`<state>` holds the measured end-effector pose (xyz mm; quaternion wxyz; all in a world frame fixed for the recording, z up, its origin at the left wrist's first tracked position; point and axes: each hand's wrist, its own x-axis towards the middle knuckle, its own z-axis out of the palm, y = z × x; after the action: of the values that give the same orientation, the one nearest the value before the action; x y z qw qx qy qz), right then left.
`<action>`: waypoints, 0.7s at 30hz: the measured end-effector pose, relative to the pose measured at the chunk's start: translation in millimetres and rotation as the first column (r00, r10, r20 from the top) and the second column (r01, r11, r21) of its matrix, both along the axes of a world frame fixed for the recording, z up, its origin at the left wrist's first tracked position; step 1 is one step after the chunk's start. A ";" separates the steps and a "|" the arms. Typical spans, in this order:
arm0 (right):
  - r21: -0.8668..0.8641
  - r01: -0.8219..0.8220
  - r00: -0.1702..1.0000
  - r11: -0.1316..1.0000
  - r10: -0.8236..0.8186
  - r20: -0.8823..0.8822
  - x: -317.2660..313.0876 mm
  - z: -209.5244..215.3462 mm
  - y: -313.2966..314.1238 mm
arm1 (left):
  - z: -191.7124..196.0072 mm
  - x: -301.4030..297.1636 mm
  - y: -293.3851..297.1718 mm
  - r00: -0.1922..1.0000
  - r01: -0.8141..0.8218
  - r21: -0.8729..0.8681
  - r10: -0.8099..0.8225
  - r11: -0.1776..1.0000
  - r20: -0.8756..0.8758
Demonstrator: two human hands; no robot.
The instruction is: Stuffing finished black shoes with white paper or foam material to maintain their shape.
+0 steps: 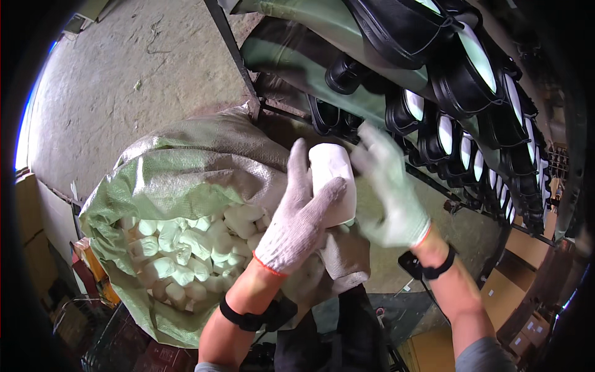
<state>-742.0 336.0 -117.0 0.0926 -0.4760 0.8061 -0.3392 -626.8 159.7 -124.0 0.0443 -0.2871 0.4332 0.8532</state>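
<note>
My left hand (300, 214), in a white knit glove, grips a white crumpled paper wad (334, 180) held up in front of me. Just to the wad's right is my right hand (390, 192), also gloved, its fingers spread and touching or nearly touching the wad; it is slightly blurred. Below and left, an open green woven sack (161, 180) holds several white paper wads (186, 248). Behind my hands runs a slanted rack (291, 62) carrying a row of black shoes (458, 93) with white insoles.
Grey concrete floor (124, 74) lies at the upper left. Brown cardboard boxes (527, 310) stand at the lower right and a red crate (93, 273) beside the sack at the lower left. A metal rack post (235, 56) rises behind the sack.
</note>
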 end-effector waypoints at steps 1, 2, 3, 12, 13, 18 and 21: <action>0.026 -0.072 0.997 0.997 0.072 -0.006 7.9 -2.3 -0.2 | -3.9 0.2 -4.8 0.992 0.107 -0.066 -0.111 0.992 -0.052; 0.062 -0.145 0.989 0.988 0.146 -0.012 11.3 -2.3 1.6 | -10.8 -5.5 -4.3 0.993 0.104 -0.061 -0.107 0.993 -0.053; -0.030 -0.146 0.989 0.989 0.146 0.018 5.1 -12.9 3.1 | -22.4 -14.4 -4.3 0.954 0.175 -0.191 -0.215 0.966 -0.210; -0.067 0.189 0.981 0.980 -0.192 -0.032 -28.3 -28.1 8.5 | -21.9 -117.0 -23.8 0.839 0.522 -0.402 -0.538 0.752 0.084; -0.096 0.255 0.966 0.962 -0.258 -0.013 -26.8 -39.9 3.5 | -28.2 -122.1 -20.2 0.819 0.553 -0.399 -0.566 0.731 0.099; -0.107 0.717 0.680 0.689 -0.658 0.323 -57.4 -46.4 -22.2 | -51.8 -163.6 -26.0 0.931 0.174 -0.850 -0.365 0.498 -0.023; -0.283 0.811 0.581 0.512 -0.648 0.493 -94.1 -86.0 -27.2 | -81.3 -176.8 -33.4 0.882 0.247 -0.964 -0.435 0.099 0.181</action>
<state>-836.1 308.8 -202.9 -0.0514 -0.0290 0.7921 -0.6075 -803.7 126.3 -205.3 0.0165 -0.0759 0.9267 0.3676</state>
